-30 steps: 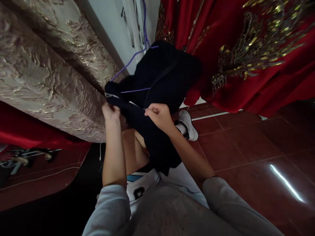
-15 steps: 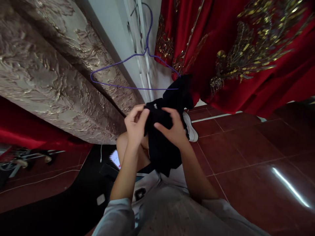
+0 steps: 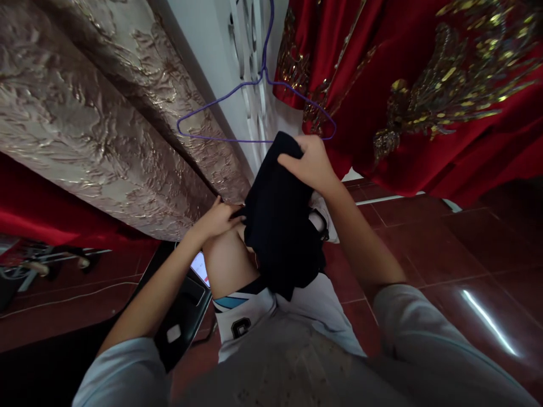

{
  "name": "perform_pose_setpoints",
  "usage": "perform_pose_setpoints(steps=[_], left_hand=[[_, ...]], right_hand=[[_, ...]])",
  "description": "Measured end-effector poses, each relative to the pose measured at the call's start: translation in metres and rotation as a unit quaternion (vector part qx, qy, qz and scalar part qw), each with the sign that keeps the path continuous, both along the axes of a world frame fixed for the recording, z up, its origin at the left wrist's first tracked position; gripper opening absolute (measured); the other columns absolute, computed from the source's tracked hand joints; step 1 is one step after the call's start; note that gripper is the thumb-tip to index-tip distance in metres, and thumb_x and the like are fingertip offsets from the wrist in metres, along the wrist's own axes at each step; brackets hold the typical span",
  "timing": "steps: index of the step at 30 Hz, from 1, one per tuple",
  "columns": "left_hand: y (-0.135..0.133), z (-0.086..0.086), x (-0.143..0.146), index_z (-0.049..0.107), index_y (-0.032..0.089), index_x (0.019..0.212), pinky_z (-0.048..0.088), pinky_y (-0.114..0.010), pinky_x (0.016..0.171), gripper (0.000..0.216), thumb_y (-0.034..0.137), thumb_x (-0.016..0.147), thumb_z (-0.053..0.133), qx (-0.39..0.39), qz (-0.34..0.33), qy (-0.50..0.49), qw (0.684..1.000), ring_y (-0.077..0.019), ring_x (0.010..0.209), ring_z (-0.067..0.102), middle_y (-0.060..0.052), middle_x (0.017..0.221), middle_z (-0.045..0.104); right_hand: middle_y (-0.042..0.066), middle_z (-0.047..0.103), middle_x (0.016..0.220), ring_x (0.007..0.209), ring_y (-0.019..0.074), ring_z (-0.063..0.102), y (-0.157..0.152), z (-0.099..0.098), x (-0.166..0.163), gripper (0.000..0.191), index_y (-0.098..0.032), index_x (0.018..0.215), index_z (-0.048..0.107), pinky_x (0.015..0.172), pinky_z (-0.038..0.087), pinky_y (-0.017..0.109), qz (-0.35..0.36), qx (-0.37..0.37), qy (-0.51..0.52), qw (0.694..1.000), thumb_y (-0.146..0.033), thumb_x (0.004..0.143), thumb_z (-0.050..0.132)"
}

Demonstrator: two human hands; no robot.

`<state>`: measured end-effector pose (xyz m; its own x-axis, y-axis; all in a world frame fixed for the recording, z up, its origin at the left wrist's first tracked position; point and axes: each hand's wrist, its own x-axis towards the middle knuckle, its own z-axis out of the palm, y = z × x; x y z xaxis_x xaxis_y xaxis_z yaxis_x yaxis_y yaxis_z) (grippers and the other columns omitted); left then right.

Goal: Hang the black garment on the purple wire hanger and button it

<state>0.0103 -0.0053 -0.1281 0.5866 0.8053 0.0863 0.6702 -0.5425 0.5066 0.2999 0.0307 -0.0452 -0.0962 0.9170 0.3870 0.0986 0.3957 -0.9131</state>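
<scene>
A black piece of clothing drapes over my lap, its upper end raised in front of me; what kind of garment it is I cannot tell. My right hand grips its top right edge, thumb in front and fingers behind. Low on the cloth's left side, my left hand is at the edge above my bare knee, its fingertips closed on the fabric and partly hidden. Just behind the cloth hangs a purple wire hanger, with nothing on it; part of its lower bar is covered by the cloth.
A cream embossed curtain hangs at the left. Red cloth with gold sequins hangs at the right. Beside my left leg, a lit phone lies on a black surface. Red tiles cover the floor.
My right hand has risen, lifting the cloth's upper end in front of the hanger. My left hand has moved down and left along the cloth. The hanger's right end now shows.
</scene>
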Motion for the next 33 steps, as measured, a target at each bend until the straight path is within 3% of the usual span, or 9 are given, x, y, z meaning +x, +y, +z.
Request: perform_pose_setpoints(steps=[3, 8, 12, 15, 18, 22, 28, 31, 33], left_hand=[[0.002, 0.012, -0.023, 0.07, 0.02, 0.086, 0.018, -0.067, 0.121, 0.022, 0.041, 0.089, 0.066, 0.055, 0.048, 0.006, 0.997, -0.0304, 0.09, 0.067, -0.008, 0.085, 0.071], [-0.004, 0.03, -0.045, 0.067, 0.022, 0.083, 0.02, -0.066, 0.121, 0.023, 0.043, 0.091, 0.065, 0.057, 0.077, -0.01, 0.995, -0.0279, 0.084, 0.065, -0.004, 0.077, 0.066], [-0.003, 0.039, -0.064, 0.064, 0.02, 0.077, 0.019, -0.069, 0.118, 0.02, 0.034, 0.091, 0.064, 0.097, 0.181, -0.005, 0.979, -0.0322, 0.092, 0.066, -0.006, 0.074, 0.064], [0.007, 0.061, -0.064, 0.07, 0.018, 0.103, 0.028, -0.06, 0.119, 0.024, 0.039, 0.098, 0.058, 0.189, 0.22, -0.09, 0.953, -0.033, 0.116, 0.063, -0.012, 0.112, 0.073], [0.025, 0.091, -0.045, 0.068, 0.02, 0.118, 0.035, -0.048, 0.119, 0.034, 0.047, 0.101, 0.059, 0.228, 0.215, -0.189, 0.931, -0.0276, 0.13, 0.057, -0.006, 0.137, 0.066], [0.054, 0.112, -0.022, 0.072, 0.022, 0.104, 0.047, -0.04, 0.106, 0.026, 0.046, 0.101, 0.06, 0.228, 0.217, -0.219, 0.924, -0.0249, 0.11, 0.066, -0.003, 0.11, 0.075], [0.067, 0.113, -0.025, 0.075, 0.016, 0.093, 0.052, -0.04, 0.096, 0.023, 0.028, 0.098, 0.055, 0.201, 0.179, -0.065, 0.961, -0.023, 0.08, 0.068, -0.004, 0.071, 0.068], [0.057, 0.121, -0.008, 0.075, 0.02, 0.116, 0.05, -0.039, 0.104, 0.027, 0.026, 0.099, 0.054, 0.237, 0.135, -0.136, 0.952, -0.0236, 0.101, 0.07, -0.005, 0.101, 0.077], [0.054, 0.129, 0.011, 0.072, 0.024, 0.126, 0.046, -0.04, 0.11, 0.032, 0.024, 0.101, 0.052, 0.276, 0.119, -0.173, 0.938, -0.0246, 0.118, 0.066, -0.004, 0.123, 0.074]], right_hand=[[0.005, 0.066, 0.091, 0.102, 0.0212, 0.065, 0.049, -0.027, -0.011, 0.011, -0.019, 0.082, 0.065, 0.09, 0.056, 0.034, -0.054, 0.063, 0.015, 0.996, -0.028, 0.088, 0.068], [0.004, 0.061, 0.079, 0.079, 0.0176, 0.061, 0.074, -0.068, -0.015, 0.031, -0.019, 0.077, 0.059, 0.078, 0.053, 0.034, -0.092, 0.042, 0.021, 0.995, -0.046, 0.093, 0.064], [-0.004, 0.031, 0.057, 0.057, 0.0103, 0.037, 0.049, -0.054, 0.022, 0.049, -0.022, 0.056, 0.034, 0.058, 0.039, 0.027, -0.172, 0.097, -0.035, 0.98, -0.034, 0.086, 0.072], [-0.004, 0.023, 0.057, 0.054, 0.0077, 0.025, 0.031, -0.033, 0.042, 0.052, -0.021, 0.054, 0.028, 0.051, 0.026, 0.026, -0.184, 0.114, -0.067, 0.974, -0.022, 0.083, 0.07], [-0.004, 0.025, 0.057, 0.054, 0.0069, 0.024, 0.017, -0.022, 0.039, 0.05, -0.02, 0.053, 0.028, 0.05, 0.018, 0.026, -0.154, 0.094, -0.061, 0.982, -0.021, 0.084, 0.069], [-0.003, 0.034, 0.058, 0.054, 0.0077, 0.031, 0.002, -0.023, 0.028, 0.046, -0.019, 0.056, 0.039, 0.049, 0.02, 0.025, -0.087, 0.025, -0.044, 0.995, -0.031, 0.088, 0.069], [-0.003, 0.038, 0.062, 0.058, 0.0087, 0.036, -0.009, -0.013, 0.05, 0.043, -0.018, 0.059, 0.045, 0.056, 0.027, 0.026, -0.103, 0.084, -0.101, 0.986, -0.034, 0.091, 0.069], [-0.001, 0.045, 0.064, 0.061, 0.0101, 0.042, -0.011, -0.015, 0.043, 0.038, -0.017, 0.062, 0.052, 0.056, 0.032, 0.026, -0.093, 0.06, -0.081, 0.991, -0.035, 0.091, 0.07], [0.0, 0.053, 0.068, 0.064, 0.0124, 0.05, -0.013, -0.02, 0.029, 0.033, -0.018, 0.068, 0.057, 0.058, 0.038, 0.026, -0.074, 0.033, -0.046, 0.996, -0.038, 0.092, 0.067]])
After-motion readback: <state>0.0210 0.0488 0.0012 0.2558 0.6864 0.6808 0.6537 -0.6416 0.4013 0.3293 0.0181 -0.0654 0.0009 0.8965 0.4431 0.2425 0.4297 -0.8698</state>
